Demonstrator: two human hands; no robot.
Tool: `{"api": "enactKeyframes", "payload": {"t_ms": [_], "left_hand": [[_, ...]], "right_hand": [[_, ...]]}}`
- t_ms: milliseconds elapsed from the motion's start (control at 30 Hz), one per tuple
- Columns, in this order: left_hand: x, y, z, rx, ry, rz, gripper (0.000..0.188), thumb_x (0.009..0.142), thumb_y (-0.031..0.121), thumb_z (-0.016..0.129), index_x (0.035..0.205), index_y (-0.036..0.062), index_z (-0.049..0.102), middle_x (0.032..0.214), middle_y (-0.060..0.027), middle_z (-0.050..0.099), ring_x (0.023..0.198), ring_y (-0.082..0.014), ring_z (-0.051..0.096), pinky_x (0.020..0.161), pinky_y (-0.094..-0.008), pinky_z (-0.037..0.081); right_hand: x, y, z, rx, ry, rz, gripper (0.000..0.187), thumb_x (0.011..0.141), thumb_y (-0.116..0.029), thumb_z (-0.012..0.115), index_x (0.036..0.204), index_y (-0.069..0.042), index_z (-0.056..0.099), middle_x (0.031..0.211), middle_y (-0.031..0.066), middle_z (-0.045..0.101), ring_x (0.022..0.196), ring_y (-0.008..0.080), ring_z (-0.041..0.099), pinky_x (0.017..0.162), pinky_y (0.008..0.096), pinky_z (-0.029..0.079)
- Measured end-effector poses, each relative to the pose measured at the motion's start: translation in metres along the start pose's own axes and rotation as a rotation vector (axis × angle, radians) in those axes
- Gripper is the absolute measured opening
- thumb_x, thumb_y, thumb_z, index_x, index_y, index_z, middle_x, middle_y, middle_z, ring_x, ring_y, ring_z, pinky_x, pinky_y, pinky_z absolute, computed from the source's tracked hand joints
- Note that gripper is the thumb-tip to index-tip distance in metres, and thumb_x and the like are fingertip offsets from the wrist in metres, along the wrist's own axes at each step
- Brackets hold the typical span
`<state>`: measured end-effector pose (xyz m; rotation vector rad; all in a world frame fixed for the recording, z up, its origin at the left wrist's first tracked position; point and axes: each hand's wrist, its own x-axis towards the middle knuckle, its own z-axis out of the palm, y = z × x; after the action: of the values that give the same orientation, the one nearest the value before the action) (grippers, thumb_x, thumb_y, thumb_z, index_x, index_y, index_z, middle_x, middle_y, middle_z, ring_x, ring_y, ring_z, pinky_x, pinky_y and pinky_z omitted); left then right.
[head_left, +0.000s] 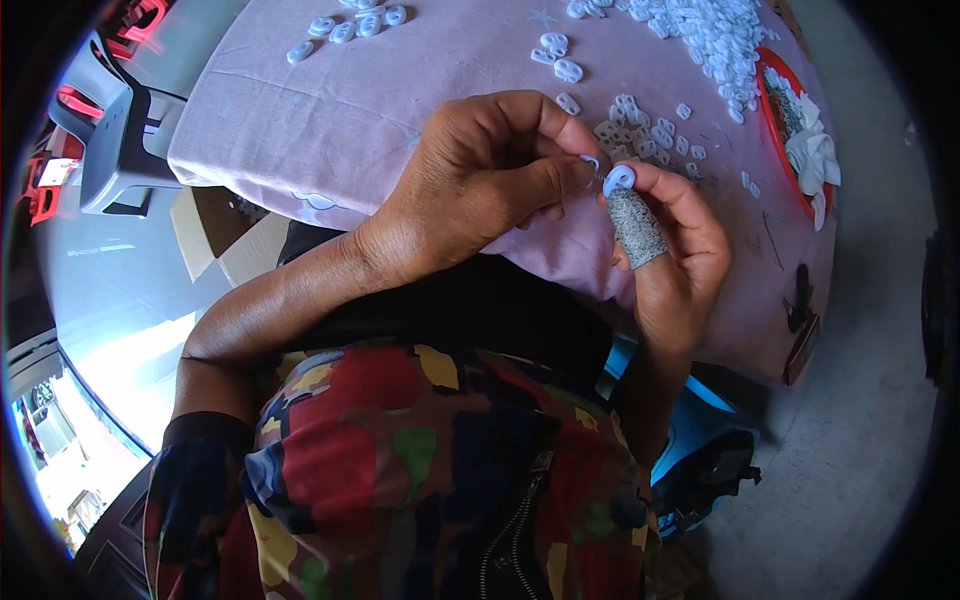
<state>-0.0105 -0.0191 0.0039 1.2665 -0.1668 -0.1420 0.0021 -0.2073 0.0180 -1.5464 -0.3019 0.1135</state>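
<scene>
Above the near edge of the table my two hands almost meet. My right hand (690, 235) pinches a small white plastic piece (620, 180) with an opening through it. A grey speckled sleeve (636, 228) covers the thumb of that hand. Close beside it, my left hand (480, 180) has thumb and forefinger pressed together on a tiny pale part (590, 160), mostly hidden by the fingertips. Just beyond my fingers lies a loose cluster of small whitish plastic pieces (662, 132) on the pink tablecloth (330, 130).
A large heap of white pieces (700, 40) covers the far right; a smaller group (368, 22) lies far left. A red tray (770, 100) with white tissue (815, 160) sits at the right edge. A cardboard box (255, 250) and grey chair (115, 140) stand left.
</scene>
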Motion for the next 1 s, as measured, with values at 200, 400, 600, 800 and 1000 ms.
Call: {"api": "enactKeyframes", "payload": {"t_ms": [200, 400, 600, 800, 1000], "left_hand": [[0.0001, -0.0005, -0.0001, -0.001, 0.021, -0.001, 0.013, 0.091, 0.006, 0.062, 0.103, 0.0014, 0.062, 0.086, -0.0010, 0.064, 0.073, -0.0030, 0.056, 0.063, -0.0158, 0.046], [-0.0009, 0.0000, 0.0008, 0.008, 0.026, -0.004, 0.013, 0.091, 0.007, 0.062, 0.103, 0.0016, 0.063, 0.086, -0.0006, 0.064, 0.073, -0.0027, 0.057, 0.063, -0.0159, 0.046], [-0.0018, -0.0003, 0.0002, 0.001, 0.033, 0.004, 0.014, 0.091, 0.006, 0.063, 0.103, 0.0019, 0.063, 0.086, -0.0002, 0.065, 0.074, -0.0022, 0.058, 0.063, -0.0148, 0.047], [-0.0020, -0.0027, 0.0003, 0.015, 0.032, 0.023, 0.014, 0.091, 0.006, 0.063, 0.104, 0.0024, 0.063, 0.086, 0.0004, 0.064, 0.073, -0.0012, 0.058, 0.062, -0.0137, 0.047], [-0.0026, -0.0023, 0.0015, 0.020, 0.057, 0.030, 0.012, 0.090, 0.007, 0.063, 0.102, 0.0025, 0.064, 0.085, 0.0015, 0.064, 0.071, -0.0006, 0.057, 0.061, -0.0131, 0.047]], "right_hand": [[-0.0002, -0.0005, 0.0007, -0.013, -0.007, 0.011, 0.023, 0.083, 0.013, 0.056, 0.106, 0.009, 0.061, 0.102, 0.0101, 0.063, 0.096, 0.0135, 0.059, 0.089, 0.0258, 0.046], [-0.0004, 0.0024, 0.0009, -0.013, 0.001, -0.019, 0.024, 0.083, 0.013, 0.056, 0.106, 0.009, 0.061, 0.102, 0.0107, 0.063, 0.096, 0.0139, 0.059, 0.088, 0.0258, 0.047], [-0.0006, 0.0013, 0.0017, -0.030, -0.006, -0.030, 0.026, 0.082, 0.013, 0.056, 0.107, 0.010, 0.061, 0.102, 0.0112, 0.063, 0.096, 0.0143, 0.060, 0.088, 0.0258, 0.047], [0.0003, 0.0013, 0.0023, -0.049, -0.022, -0.042, 0.026, 0.081, 0.014, 0.056, 0.107, 0.009, 0.061, 0.100, 0.0106, 0.063, 0.094, 0.0136, 0.060, 0.085, 0.0247, 0.048], [0.0023, -0.0021, 0.0034, -0.079, -0.051, -0.065, 0.028, 0.080, 0.015, 0.055, 0.106, 0.009, 0.062, 0.098, 0.0099, 0.064, 0.092, 0.0124, 0.060, 0.082, 0.0236, 0.049]]}}
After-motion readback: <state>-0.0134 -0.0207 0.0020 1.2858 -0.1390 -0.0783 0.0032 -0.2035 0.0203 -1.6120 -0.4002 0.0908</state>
